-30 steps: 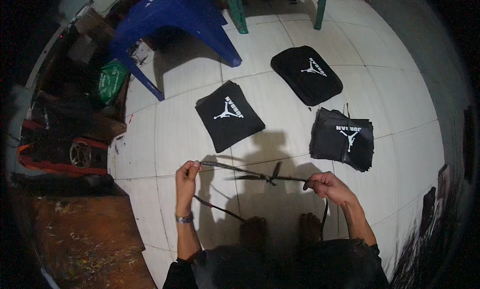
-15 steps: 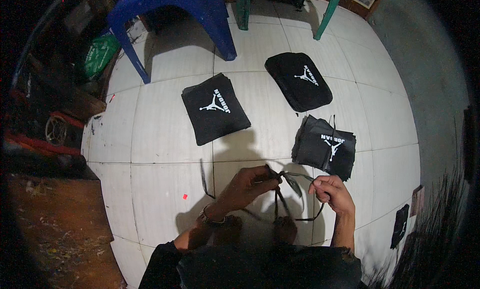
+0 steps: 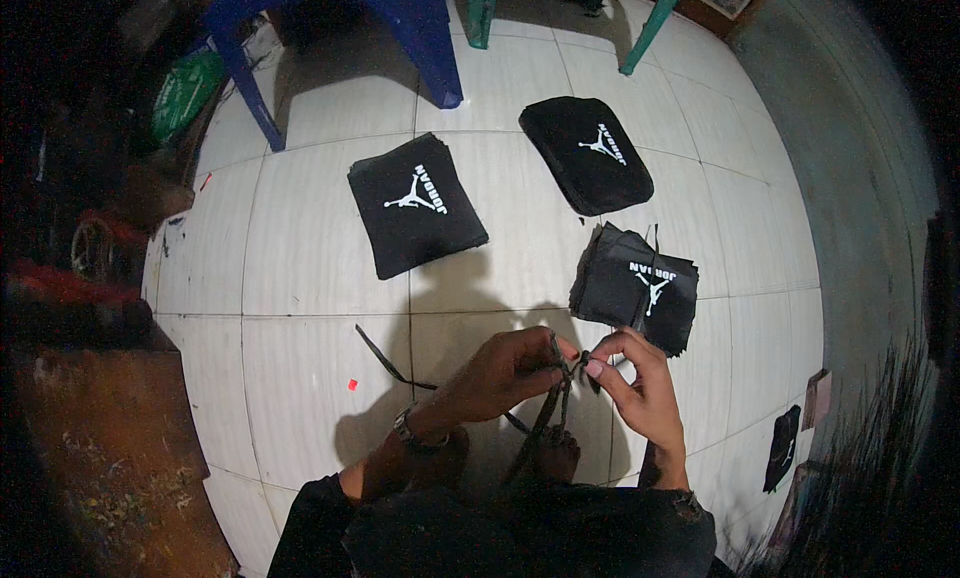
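In front of my body, a long dark cord [image 3: 372, 348], flat like a strip, runs between my hands. My left hand [image 3: 500, 376] pinches it between thumb and fingers, a band around its wrist. Close on the right, my right hand [image 3: 640, 383] grips the cord by a small dark knot or bunch at the fingertips. Loops hang below the left fingers, and one loose end lies out to the left. Just beyond my right hand is a fanned stack of black fabric pieces [image 3: 610, 278] with a white print; a thin strip crosses it.
Two more stacks lie on the white tiled floor [image 3: 310, 278]: a black square one [image 3: 420, 233] and a rounded one [image 3: 585, 183]. Beyond stand a blue plastic chair [image 3: 430, 48] and green legs [image 3: 640, 38]. A wooden board [image 3: 100, 438] borders the left, a grey wall [image 3: 830, 128] the right.
My right hand has moved left to the left hand, bringing the fingertips close together at the cord. The wide loop between them has drawn in. The whole view has shifted slightly.
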`<state>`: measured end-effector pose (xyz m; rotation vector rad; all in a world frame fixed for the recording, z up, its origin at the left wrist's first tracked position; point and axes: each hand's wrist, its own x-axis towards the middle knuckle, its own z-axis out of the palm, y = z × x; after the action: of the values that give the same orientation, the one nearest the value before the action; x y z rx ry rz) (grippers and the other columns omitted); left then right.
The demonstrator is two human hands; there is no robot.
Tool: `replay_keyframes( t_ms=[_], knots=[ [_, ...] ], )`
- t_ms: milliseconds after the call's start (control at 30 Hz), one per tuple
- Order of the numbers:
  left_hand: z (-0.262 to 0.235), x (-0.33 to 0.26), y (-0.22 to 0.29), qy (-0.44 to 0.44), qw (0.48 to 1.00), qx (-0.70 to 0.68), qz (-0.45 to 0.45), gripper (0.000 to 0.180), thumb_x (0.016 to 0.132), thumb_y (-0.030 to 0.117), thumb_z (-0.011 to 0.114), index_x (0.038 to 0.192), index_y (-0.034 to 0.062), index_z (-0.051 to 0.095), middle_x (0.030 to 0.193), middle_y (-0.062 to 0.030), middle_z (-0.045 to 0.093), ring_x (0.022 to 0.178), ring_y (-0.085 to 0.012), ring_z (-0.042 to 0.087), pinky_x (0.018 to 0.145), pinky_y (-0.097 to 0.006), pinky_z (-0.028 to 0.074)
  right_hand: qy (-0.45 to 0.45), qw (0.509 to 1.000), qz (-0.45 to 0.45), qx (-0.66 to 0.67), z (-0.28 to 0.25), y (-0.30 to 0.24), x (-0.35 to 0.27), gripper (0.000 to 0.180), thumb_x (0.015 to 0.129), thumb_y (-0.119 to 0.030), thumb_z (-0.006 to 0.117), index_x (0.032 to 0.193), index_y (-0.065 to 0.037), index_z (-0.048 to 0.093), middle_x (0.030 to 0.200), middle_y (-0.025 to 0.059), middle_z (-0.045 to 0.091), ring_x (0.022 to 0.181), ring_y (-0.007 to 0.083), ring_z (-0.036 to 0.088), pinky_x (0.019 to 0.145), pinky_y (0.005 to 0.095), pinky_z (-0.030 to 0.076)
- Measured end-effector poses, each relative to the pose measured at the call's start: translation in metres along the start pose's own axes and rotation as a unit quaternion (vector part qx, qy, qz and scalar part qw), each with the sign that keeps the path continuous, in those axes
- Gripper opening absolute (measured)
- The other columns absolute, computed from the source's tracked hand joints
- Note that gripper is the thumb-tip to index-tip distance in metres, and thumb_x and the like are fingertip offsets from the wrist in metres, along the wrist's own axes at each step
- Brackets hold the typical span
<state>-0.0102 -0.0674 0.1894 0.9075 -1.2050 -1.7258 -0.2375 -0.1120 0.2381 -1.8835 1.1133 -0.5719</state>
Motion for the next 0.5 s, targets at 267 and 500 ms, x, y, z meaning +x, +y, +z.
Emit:
replay_keyframes(
  t_ms=[267,500],
  knots=[
    [0.003,0.001,-0.011,0.028,0.999,-0.014,0.032,0.016,0.103,0.015,0.063,0.111,0.0018,0.059,0.097,-0.0065,0.067,0.093,-0.0126,0.065,0.084,-0.033,0.054,0.019,0.989,0.103,0.106,0.001,0.002,-0.01,0.015,0.093,-0.011,0.069,0.099,0.0,0.061,0.096,0.0122,0.065,0.088,0.0215,0.062,0.081,0.0344,0.048],
    [0.013,0.003,-0.016,-0.029,0.999,-0.033,-0.029,0.028,0.106,0.029,0.059,0.099,0.0019,0.062,0.085,-0.0039,0.063,0.081,-0.0102,0.061,0.077,-0.032,0.051,0.03,0.991,0.12,0.057,0.012,-0.007,-0.01,0.023,0.094,-0.02,0.075,0.093,0.001,0.066,0.074,0.0028,0.063,0.079,0.0139,0.06,0.075,0.0307,0.048]
  ],
)
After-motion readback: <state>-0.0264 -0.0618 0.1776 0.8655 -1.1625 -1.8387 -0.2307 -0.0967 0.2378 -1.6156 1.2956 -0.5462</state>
